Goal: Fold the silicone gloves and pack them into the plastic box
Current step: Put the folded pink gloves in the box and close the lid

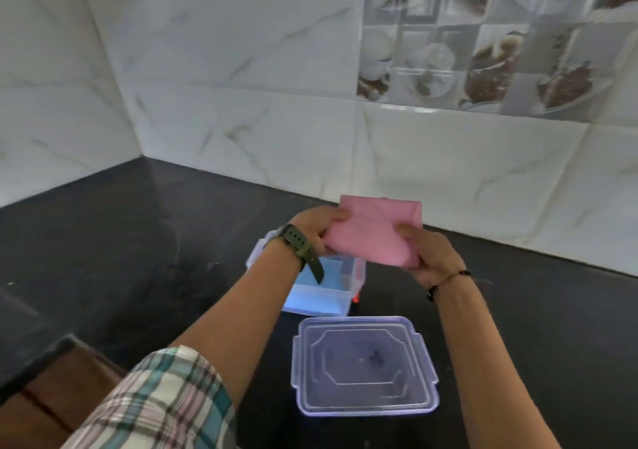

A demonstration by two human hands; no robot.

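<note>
Now we hold the folded pink glove (374,232) above the plastic box (321,298), its long axis tilted toward the wall. Our left hand (316,229) and right hand (429,257) pinch its opposite ends, fingers pressed together.

No legible text or labels anywhere.

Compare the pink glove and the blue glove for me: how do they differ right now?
The pink glove is held in the air by the left hand and right hand; the blue glove already lies inside the plastic box. Pink shows fully; blue is partly hidden by the wrist and box wall. Both look folded flat.
</note>
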